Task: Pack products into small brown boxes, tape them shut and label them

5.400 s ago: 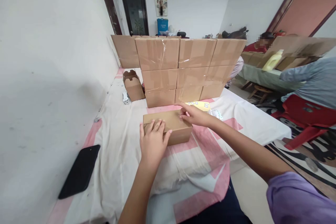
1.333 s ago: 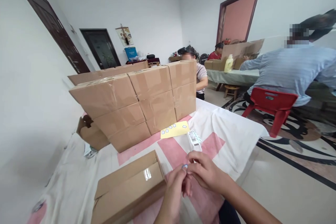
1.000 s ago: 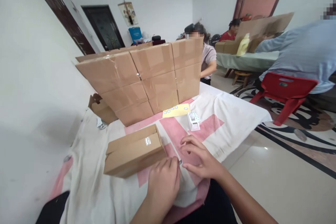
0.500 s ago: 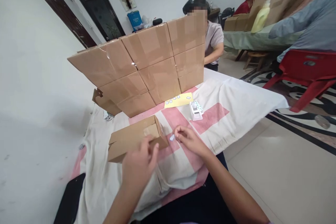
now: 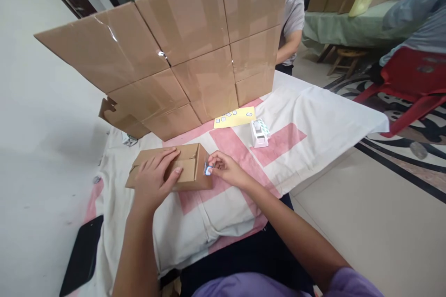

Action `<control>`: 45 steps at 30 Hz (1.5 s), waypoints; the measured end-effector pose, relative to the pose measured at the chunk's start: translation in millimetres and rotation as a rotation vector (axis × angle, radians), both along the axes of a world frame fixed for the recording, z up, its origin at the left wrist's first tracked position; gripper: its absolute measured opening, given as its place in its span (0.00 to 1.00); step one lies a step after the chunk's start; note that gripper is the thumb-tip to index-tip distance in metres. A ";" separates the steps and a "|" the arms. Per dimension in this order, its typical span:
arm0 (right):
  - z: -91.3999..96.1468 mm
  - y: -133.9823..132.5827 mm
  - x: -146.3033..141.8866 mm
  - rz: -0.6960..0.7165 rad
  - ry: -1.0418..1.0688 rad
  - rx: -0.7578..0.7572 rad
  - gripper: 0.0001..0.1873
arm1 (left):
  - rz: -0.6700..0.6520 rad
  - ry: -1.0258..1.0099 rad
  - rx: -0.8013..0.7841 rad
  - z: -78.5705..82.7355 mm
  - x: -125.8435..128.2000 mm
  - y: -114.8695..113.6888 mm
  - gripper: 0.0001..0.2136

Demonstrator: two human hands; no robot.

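A small closed cardboard box [image 5: 184, 169] lies on the pink-and-white cloth in front of me. My left hand [image 5: 155, 178] rests flat on its top, fingers stretched out. At the box's right end, my right hand [image 5: 223, 167] pinches a small white sticker [image 5: 207, 169] against the cardboard. A yellow sheet [image 5: 234, 118] carrying several more stickers lies beyond, with a small white tape dispenser [image 5: 259, 133] beside it.
A wall of taped cardboard boxes [image 5: 181, 55] stands across the back of the table. An open box [image 5: 116, 118] sits behind it at the left. A black phone [image 5: 80, 255] lies near the left front corner. People sit beyond; a red chair [image 5: 411, 83] stands at the right.
My left hand has come down flat onto the small box. My right hand carried the sticker left to the box's end. The view tilted down and closer.
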State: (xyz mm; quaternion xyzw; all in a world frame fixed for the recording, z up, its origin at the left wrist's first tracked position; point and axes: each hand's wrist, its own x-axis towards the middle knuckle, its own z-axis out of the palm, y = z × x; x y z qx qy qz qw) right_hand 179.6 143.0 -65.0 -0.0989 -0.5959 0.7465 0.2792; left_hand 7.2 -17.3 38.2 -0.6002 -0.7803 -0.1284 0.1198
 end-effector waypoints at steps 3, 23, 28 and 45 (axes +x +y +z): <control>-4.7 1.8 -4.1 0.038 0.002 -0.068 0.19 | -0.003 -0.008 0.006 -0.1 1.8 0.6 0.22; -17.5 1.1 -17.1 -0.053 -0.038 -0.042 0.28 | 0.008 0.002 -0.055 2.3 4.2 1.1 0.22; -14.5 5.1 -15.5 0.041 0.003 -0.032 0.34 | 0.025 0.007 -0.093 4.6 6.2 3.0 0.22; -5.0 0.0 -0.8 0.172 0.002 -0.046 0.42 | -0.001 -0.040 -0.057 6.2 7.5 2.0 0.20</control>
